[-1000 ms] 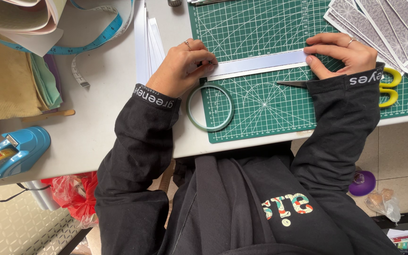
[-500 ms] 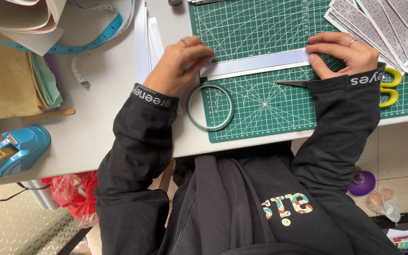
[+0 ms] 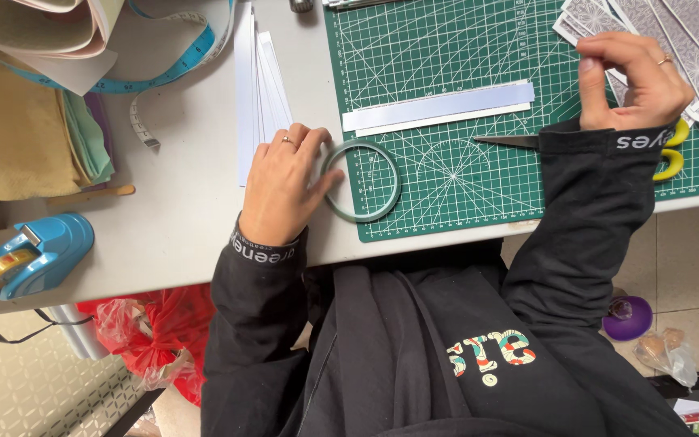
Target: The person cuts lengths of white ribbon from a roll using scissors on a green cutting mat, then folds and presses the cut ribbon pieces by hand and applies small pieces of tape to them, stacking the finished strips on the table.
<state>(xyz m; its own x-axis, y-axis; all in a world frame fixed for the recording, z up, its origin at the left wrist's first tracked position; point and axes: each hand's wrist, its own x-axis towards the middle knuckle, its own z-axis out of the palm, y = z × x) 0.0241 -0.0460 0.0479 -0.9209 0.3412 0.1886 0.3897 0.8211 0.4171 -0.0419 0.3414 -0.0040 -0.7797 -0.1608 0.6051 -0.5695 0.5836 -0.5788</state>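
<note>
**Tape ring under left hand, strip lying free**

Grey table (image 3: 171,218), green cutting mat (image 3: 446,202) over its right half. Left hand (image 3: 281,190) flat and loosely spread beside the mat's near-left corner, fingertips touching the rim of a clear tape ring (image 3: 361,180); nothing gripped. Right hand (image 3: 637,77) raised over patterned paper strips (image 3: 689,32), fingers curled narrow; held item, if any, cannot tell. Pale blue paper strip (image 3: 438,107) flat on mat, just above the ring, untouched. Scissors (image 3: 519,142) near right sleeve. Likely best: pinch ring by its rim, lift clear, avoid nudging the strip.
</note>
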